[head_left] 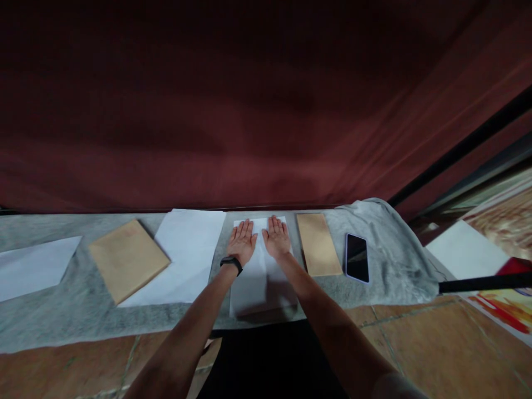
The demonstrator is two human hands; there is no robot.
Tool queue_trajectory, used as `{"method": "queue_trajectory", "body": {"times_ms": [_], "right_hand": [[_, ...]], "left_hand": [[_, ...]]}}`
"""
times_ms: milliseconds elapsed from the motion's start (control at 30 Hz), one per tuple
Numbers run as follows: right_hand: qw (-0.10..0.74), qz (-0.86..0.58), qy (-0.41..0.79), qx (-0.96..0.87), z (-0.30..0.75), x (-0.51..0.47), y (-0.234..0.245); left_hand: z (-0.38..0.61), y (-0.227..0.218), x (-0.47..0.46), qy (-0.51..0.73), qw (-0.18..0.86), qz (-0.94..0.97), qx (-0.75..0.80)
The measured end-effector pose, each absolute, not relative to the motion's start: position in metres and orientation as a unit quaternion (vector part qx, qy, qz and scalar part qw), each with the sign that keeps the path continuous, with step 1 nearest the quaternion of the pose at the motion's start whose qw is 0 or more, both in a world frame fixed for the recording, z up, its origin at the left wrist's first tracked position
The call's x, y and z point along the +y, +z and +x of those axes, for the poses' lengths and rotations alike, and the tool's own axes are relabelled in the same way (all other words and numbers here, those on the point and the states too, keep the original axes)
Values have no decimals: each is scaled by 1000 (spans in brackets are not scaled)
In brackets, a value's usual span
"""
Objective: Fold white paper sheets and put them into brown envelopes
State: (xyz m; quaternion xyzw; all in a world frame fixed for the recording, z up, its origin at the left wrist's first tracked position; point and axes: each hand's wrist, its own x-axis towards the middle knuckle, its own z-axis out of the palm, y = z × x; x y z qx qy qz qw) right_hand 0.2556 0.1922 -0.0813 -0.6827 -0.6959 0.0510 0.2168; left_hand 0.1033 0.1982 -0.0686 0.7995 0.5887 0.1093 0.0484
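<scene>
Both palms lie flat on a white sheet of paper [253,285] straight in front of me, on a grey cloth. My left hand [242,241], with a black band on its wrist, rests on the sheet's upper left part, fingers stretched forward. On the upper right part lies my right hand [276,238], its fingers out and close together. A vertical crease or line shows in the sheet between the hands. Neither hand grips anything. Just right of the sheet lies a narrow brown envelope or folded paper [319,245].
A phone [357,258] lies on the grey cloth [386,255] at the right. To the left are larger white sheets [189,249], a brown packet [128,259] partly over them, and another white sheet [37,266]. Dark red fabric [249,138] hangs behind the cloth.
</scene>
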Motion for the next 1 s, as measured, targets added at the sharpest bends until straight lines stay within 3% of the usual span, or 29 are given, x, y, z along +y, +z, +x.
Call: {"method": "queue_trajectory", "body": {"times_ms": [233, 567, 1000], "right_hand": [[229, -709, 45, -665, 275, 173, -66], [204, -596, 67, -773, 270, 29, -67], [188, -606, 45, -771, 312, -25, -70]], "left_hand": [[86, -56, 187, 126, 34, 773, 621], [95, -61, 36, 108, 44, 862, 493], [38, -60, 1, 87, 11, 861, 500]]}}
